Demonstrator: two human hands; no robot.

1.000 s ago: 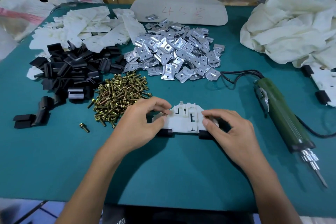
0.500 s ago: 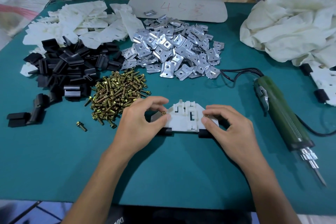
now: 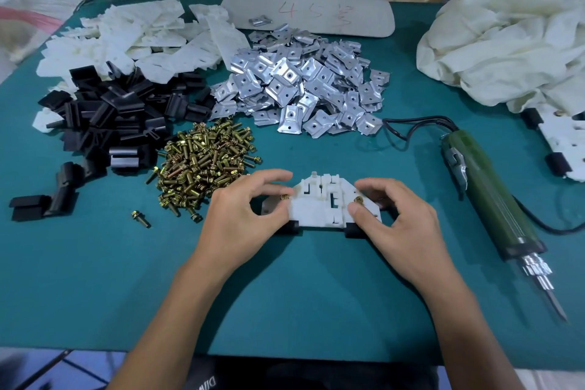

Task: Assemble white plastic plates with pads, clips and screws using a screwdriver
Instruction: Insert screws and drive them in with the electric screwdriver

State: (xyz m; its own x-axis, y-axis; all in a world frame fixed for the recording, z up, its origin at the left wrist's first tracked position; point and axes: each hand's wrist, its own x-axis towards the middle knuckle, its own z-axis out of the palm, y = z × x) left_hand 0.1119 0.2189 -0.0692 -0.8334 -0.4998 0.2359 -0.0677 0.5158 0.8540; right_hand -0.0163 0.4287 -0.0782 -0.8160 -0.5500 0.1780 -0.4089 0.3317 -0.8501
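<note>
- A second ago the small white plastic plate (image 3: pixel 316 209) shows no screws; now we see one brass head at each of its ends, the left brass screw (image 3: pixel 284 197) and the right brass screw (image 3: pixel 358 199).
- The left hand (image 3: pixel 240 218) has its thumb and forefinger curled narrowly round the left brass screw, and the right hand (image 3: pixel 402 225) pinches the right brass screw the same way.
- The plate has stayed flat on the teal surface (image 3: pixel 316 294), between the two hands, with a black pad (image 3: pixel 353 233) under each near corner.
- We judge that both screws are now set in their holes by finger and that driving them comes next. The green electric screwdriver (image 3: pixel 493 196) lies untouched, well to the right of the plate.
- The heap of brass screws (image 3: pixel 205 161) lies just left of the plate, and the pile of silver metal clips (image 3: pixel 304 85) lies beyond it.
- The fingers hide the screw shanks, so we cannot tell how deep either screw sits or whether it stands upright.
- A grey edge (image 3: pixel 269 204) shows at the plate's left end, likely a clip; the right hand covers any matching one on the other side.
</note>
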